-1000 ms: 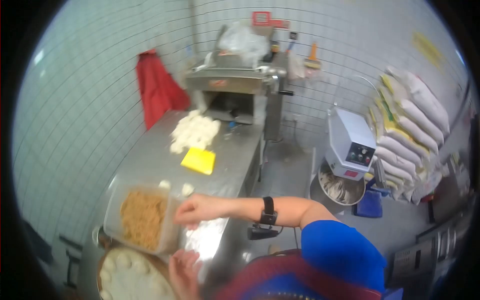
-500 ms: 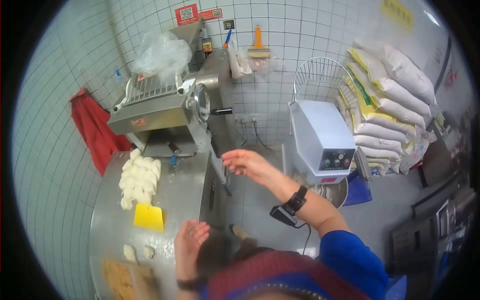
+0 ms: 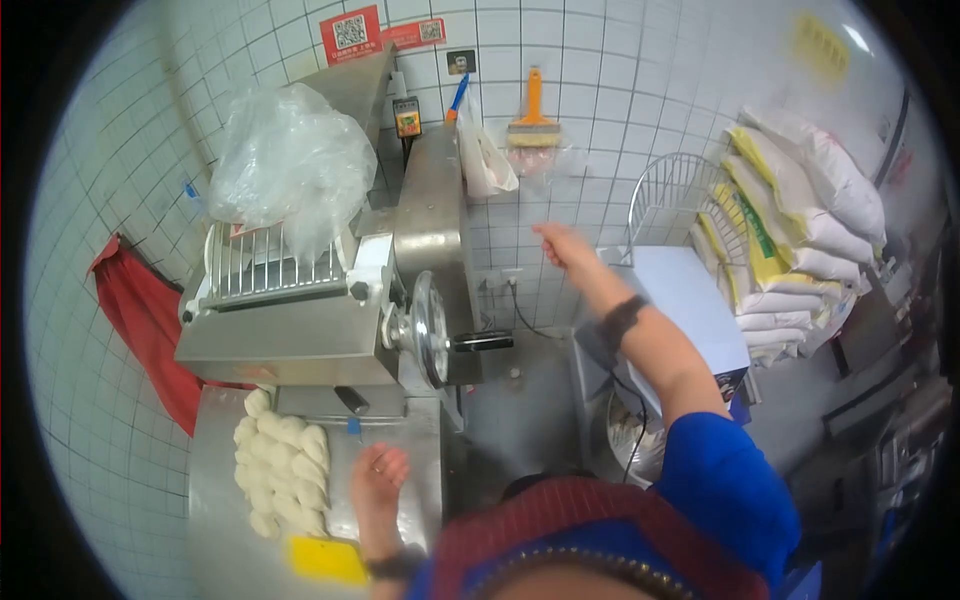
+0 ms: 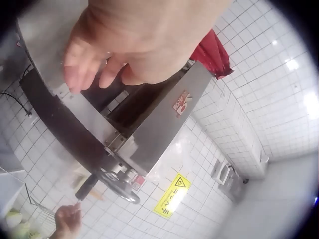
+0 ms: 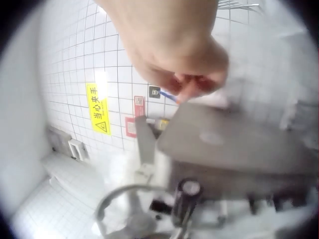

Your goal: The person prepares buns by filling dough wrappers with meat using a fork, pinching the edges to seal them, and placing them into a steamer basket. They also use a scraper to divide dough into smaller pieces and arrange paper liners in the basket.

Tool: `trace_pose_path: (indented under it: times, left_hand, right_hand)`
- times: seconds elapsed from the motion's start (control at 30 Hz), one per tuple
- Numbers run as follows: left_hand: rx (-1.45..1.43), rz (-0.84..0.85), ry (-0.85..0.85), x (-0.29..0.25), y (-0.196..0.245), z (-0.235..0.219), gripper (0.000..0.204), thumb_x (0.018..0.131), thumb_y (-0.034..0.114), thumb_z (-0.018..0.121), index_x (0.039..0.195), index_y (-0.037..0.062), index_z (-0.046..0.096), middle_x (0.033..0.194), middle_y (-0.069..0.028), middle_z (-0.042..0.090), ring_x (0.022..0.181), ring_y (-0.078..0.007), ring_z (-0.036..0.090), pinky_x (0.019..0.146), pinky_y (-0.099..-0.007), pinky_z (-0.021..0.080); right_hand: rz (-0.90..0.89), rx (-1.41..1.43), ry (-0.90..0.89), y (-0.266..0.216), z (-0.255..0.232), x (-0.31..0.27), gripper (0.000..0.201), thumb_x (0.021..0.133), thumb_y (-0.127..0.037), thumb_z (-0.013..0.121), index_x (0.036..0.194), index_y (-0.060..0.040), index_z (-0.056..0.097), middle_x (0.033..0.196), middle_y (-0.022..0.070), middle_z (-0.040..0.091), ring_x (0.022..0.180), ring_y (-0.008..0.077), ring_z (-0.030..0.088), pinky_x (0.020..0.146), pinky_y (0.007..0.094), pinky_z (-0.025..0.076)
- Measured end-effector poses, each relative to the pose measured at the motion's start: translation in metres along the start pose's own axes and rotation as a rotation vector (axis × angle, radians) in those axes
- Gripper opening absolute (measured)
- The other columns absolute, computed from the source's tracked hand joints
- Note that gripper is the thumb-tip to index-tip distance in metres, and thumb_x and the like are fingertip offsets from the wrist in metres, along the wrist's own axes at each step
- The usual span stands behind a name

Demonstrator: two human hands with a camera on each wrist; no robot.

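In the head view my right hand [image 3: 567,248] reaches forward at arm's length toward the tiled wall, its fingers loosely bent around nothing. Nearest to it are a wide orange-handled brush [image 3: 535,125] and a white plastic bag [image 3: 485,160] hanging on the wall. Below and left of this hand is the black crank handle [image 3: 480,341] of a steel dough roller machine [image 3: 290,345]. My left hand [image 3: 380,485] hovers over the steel table, palm up with relaxed fingers, and holds nothing. Beside it lie pale dough pieces [image 3: 283,465] and a yellow scraper [image 3: 327,560].
A clear plastic bag [image 3: 290,160] covers the machine's top. To the right stand a mixer [image 3: 685,300] with a wire guard [image 3: 675,190] and stacked white sacks [image 3: 800,220]. A red cloth [image 3: 150,320] hangs at left. The steel table [image 3: 225,560] is below.
My right hand has swung from beside the box of brown crumbly filling up and right toward the wall. The left hand stays low. The view has shifted toward the machine; the box has left it.
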State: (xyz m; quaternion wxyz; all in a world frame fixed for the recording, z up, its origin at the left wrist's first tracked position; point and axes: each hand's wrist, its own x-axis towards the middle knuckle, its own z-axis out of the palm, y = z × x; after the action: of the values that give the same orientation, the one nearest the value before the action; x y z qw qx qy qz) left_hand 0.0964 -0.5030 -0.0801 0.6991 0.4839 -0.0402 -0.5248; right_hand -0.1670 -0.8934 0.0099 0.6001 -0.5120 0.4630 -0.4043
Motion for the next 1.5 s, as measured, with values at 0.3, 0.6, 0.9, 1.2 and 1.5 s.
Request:
trace_pose_path:
  times: [0.3,0.6,0.9,1.2,1.5]
  left_hand:
    - [-0.103,-0.008,0.306,0.023,-0.013,-0.022,0.030,0.092,0.036,0.048,0.104,0.0082,0.054,0.097,-0.0131,0.061,0.089,-0.0254,0.060,0.075,-0.0360,0.048]
    - [-0.017,0.191,0.522,0.018,-0.017,0.022,0.028,0.091,0.019,0.049,0.109,-0.0011,0.057,0.100,-0.0183,0.061,0.093,-0.0279,0.060,0.079,-0.0378,0.051]
    - [0.179,0.125,0.518,0.037,0.023,0.046,0.027,0.090,0.017,0.050,0.108,-0.0011,0.058,0.099,-0.0180,0.061,0.092,-0.0279,0.061,0.078,-0.0380,0.051]
    - [0.228,0.151,0.488,0.046,0.036,0.046,0.025,0.090,0.015,0.050,0.106,-0.0011,0.058,0.098,-0.0177,0.061,0.092,-0.0279,0.061,0.077,-0.0382,0.052]
    - [0.152,0.185,0.521,0.039,0.009,0.045,0.023,0.089,0.014,0.051,0.105,-0.0011,0.059,0.097,-0.0173,0.061,0.091,-0.0279,0.061,0.076,-0.0385,0.052]
  right_hand:
    - [-0.410,-0.907,0.293,0.007,0.018,0.213,0.032,0.089,-0.029,0.043,0.106,-0.0143,0.066,0.105,0.0157,0.064,0.099,0.0348,0.060,0.085,0.0435,0.047]
    - [-0.275,-0.982,0.297,0.024,0.038,0.314,0.028,0.084,-0.022,0.050,0.104,-0.0098,0.065,0.098,0.0198,0.065,0.093,0.0370,0.062,0.082,0.0456,0.048]
    - [-0.345,-0.976,0.199,0.020,0.067,0.288,0.025,0.081,-0.022,0.055,0.096,-0.0040,0.061,0.085,0.0183,0.066,0.080,0.0360,0.065,0.070,0.0479,0.050]
    - [-0.616,-0.862,0.301,0.024,0.084,0.303,0.024,0.086,-0.021,0.050,0.103,-0.0074,0.059,0.076,0.0155,0.066,0.070,0.0344,0.065,0.061,0.0476,0.051]
    - [-0.606,-1.290,0.161,0.015,0.089,0.343,0.022,0.082,-0.016,0.051,0.099,-0.0089,0.064,0.077,0.0175,0.067,0.073,0.0339,0.066,0.066,0.0436,0.053]
